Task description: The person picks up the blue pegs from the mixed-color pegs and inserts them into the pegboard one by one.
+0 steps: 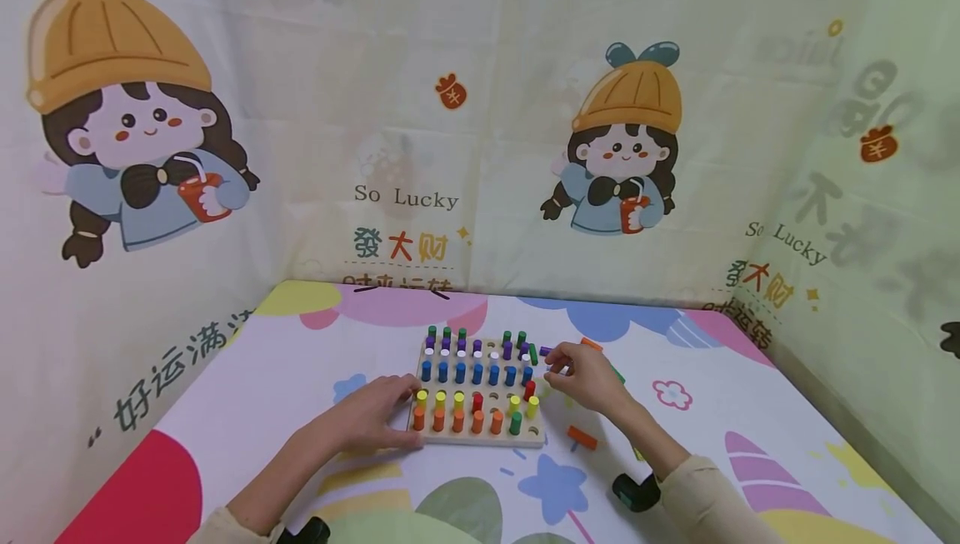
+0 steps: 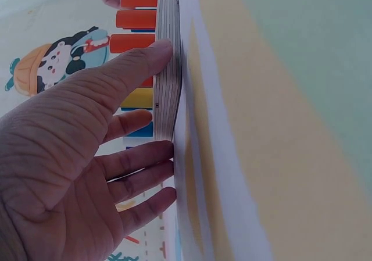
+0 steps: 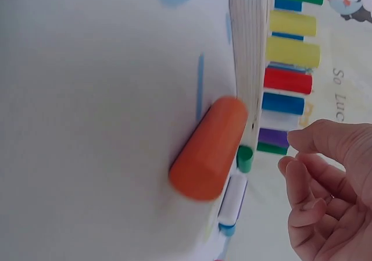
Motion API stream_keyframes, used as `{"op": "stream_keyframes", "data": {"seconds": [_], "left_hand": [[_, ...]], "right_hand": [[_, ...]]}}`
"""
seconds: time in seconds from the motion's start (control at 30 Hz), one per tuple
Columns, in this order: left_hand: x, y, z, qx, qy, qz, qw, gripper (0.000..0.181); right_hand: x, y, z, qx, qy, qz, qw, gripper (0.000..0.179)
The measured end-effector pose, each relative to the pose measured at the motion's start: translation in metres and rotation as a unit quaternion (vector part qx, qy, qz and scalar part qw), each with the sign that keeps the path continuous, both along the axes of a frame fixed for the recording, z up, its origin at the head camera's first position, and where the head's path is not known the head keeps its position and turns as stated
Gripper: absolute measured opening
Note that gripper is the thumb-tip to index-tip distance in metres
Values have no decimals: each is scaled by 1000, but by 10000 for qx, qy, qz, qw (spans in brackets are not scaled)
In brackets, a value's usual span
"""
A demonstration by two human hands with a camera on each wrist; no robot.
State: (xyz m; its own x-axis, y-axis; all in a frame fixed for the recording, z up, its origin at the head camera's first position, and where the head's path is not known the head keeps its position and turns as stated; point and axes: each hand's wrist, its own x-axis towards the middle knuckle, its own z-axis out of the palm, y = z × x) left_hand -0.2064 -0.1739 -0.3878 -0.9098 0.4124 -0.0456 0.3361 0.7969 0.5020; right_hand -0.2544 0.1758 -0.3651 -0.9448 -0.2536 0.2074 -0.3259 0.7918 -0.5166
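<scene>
A wooden pegboard (image 1: pixel 480 441) lies on the table, carrying rows of coloured cylindrical pegs. My left hand (image 1: pixel 375 415) rests against its left side. In the left wrist view the thumb presses the board's edge near the corner, while the other fingers extend loosely beside it. Just past the board's right edge hovers my right hand (image 1: pixel 588 373), its thumb and index finger close together with a small gap and no peg showing between them. A purple peg (image 1: pixel 546 351) is right by those fingertips in the head view. Beside the board lie a white peg (image 3: pixel 233 200) and a green peg (image 3: pixel 244 159).
One orange peg (image 1: pixel 582 437) lies right of the board, and another orange peg (image 1: pixel 592 344) lies behind the right hand. A patterned cloth (image 1: pixel 300 377) covers the table. Printed fabric walls (image 1: pixel 495 152) rise at the back and sides.
</scene>
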Motion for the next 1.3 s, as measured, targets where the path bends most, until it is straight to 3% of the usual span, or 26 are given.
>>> {"op": "stream_keyframes", "data": {"seconds": [0.17, 1.0, 1.3], "left_hand": [[2, -1, 3, 11, 54, -49, 10000, 71], [5, 0, 4, 88, 83, -63, 9999, 69], [5, 0, 5, 121, 94, -94, 9998, 68]], "right_hand": [[-3, 8, -1, 21, 94, -131, 9999, 17], [-27, 26, -7, 361, -522, -1114, 9917, 29], [-37, 27, -11, 277, -658, -1210, 9901, 29]]}}
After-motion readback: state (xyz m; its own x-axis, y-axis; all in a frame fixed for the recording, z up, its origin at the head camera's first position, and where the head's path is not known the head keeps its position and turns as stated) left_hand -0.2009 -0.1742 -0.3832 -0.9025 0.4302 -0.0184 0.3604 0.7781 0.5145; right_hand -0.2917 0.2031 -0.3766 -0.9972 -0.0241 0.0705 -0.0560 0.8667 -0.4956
